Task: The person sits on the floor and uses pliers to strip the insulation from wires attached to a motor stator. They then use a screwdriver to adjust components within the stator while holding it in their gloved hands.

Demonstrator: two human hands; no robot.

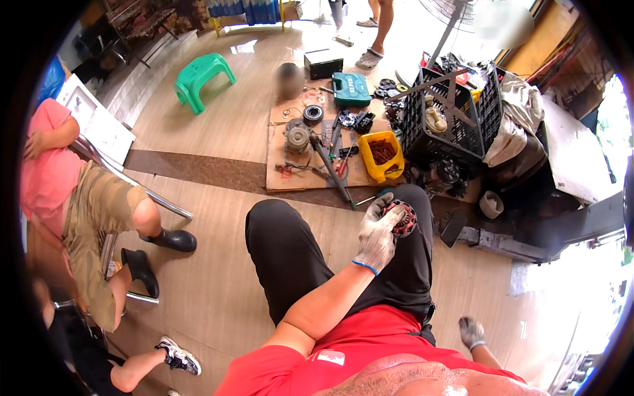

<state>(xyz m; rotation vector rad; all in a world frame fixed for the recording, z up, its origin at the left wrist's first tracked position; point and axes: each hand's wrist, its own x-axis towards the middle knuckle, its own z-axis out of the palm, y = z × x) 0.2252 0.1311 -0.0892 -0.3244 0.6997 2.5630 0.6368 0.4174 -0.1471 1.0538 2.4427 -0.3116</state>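
My left hand (378, 232), in a whitish knit glove with a blue cuff edge, is closed round a round coil-wound stator (404, 220) with reddish windings. It holds the stator over my right thigh, near the knee; the fingers hide part of it. My right hand (471, 332), gloved in grey, hangs out to the right of my body, low over the floor. Its fingers look loosely stretched, with nothing visible in them. Beyond my knees, a flattened cardboard sheet (281, 142) carries a round metal motor housing (298, 136), a black ring (313, 113) and several hand tools.
A yellow cut-open container (383, 173) holds rust-coloured pieces. Behind it are a teal tool case (351, 89) and black crates (432, 135). A green stool (206, 74) stands far left. A seated person in rubber boots (173, 240) is at left; another person's legs (380, 33) are ahead.
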